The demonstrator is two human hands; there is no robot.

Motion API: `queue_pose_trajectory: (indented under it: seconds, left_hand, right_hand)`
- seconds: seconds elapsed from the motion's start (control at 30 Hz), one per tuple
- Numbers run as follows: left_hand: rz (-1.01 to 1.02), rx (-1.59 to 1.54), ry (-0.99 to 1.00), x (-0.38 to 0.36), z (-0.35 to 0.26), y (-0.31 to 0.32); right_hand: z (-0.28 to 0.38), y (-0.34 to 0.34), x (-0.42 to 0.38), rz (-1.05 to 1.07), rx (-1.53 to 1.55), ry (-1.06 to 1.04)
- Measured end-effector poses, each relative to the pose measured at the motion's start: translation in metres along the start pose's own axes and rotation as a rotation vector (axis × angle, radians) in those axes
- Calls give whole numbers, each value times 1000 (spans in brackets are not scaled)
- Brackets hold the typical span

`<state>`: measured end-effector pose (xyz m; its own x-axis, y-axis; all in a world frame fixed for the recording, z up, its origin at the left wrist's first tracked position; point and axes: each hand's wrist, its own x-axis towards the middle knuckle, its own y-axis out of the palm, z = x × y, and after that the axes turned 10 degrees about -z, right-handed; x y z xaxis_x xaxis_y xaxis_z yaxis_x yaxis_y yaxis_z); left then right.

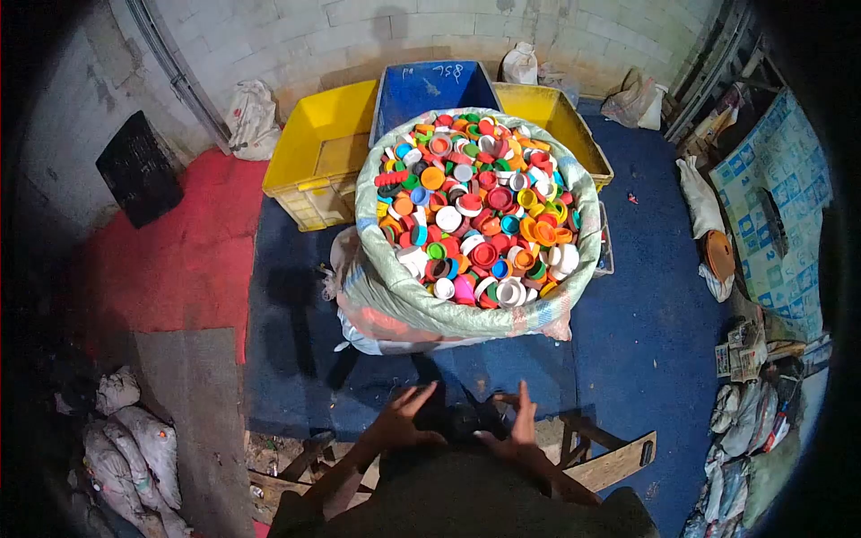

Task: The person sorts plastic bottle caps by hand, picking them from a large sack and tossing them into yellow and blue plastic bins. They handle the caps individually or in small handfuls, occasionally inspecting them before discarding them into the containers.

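Note:
In the head view my left hand (404,421) is held low in front of my body, its fingers stretched out and apart. Level with it, my right hand (515,421) has its fingers pointing up and spread. A dark shape (459,420) lies between the two hands; what it is, I cannot make out, and neither hand visibly grips it. Beyond my hands stands a large open woven sack (448,312) with a rolled rim, filled to the top with plastic bottle caps (475,211) of many colours. Neither hand touches the sack.
Behind the sack stand a left yellow crate (307,170), a blue crate (386,103) and a right yellow crate (587,148). Blue matting (655,359) covers the floor, with a red mat (202,260) at left. Filled sacks (134,457) lie lower left. A wooden plank (614,462) is near my right arm.

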<state>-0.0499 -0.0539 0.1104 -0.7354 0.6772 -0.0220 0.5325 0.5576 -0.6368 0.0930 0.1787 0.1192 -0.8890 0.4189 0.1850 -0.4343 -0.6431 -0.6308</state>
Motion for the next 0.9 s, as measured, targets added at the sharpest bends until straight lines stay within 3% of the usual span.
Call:
queue_pose_trajectory:
  seconds: [0.07,0.17,0.27,0.33,0.47,0.6,0.73,0.9]
  left_hand:
    - [-112,-69,-36,14,9,-19]
    - [-433,-135,41,49,11,-50]
    - [-784,-124,172,90,1,-75]
    - [-853,-33,156,119,-37,-103]
    - [-955,66,268,167,-36,-113]
    - [-911,242,188,186,-39,-114]
    - [-793,213,-2,190,-44,-115]
    - [-757,279,-15,189,-31,-117]
  right_hand:
    - [5,-11,17,-118,23,100]
    - [17,-33,67,-447,48,-28]
    - [25,-64,120,-603,41,-68]
    - [29,-83,150,-662,66,-70]
    - [25,-109,206,-529,70,-210]
    - [26,-118,241,-365,49,-277]
    - [18,-124,258,-226,63,-229]
    - [12,-121,267,-139,52,-217]
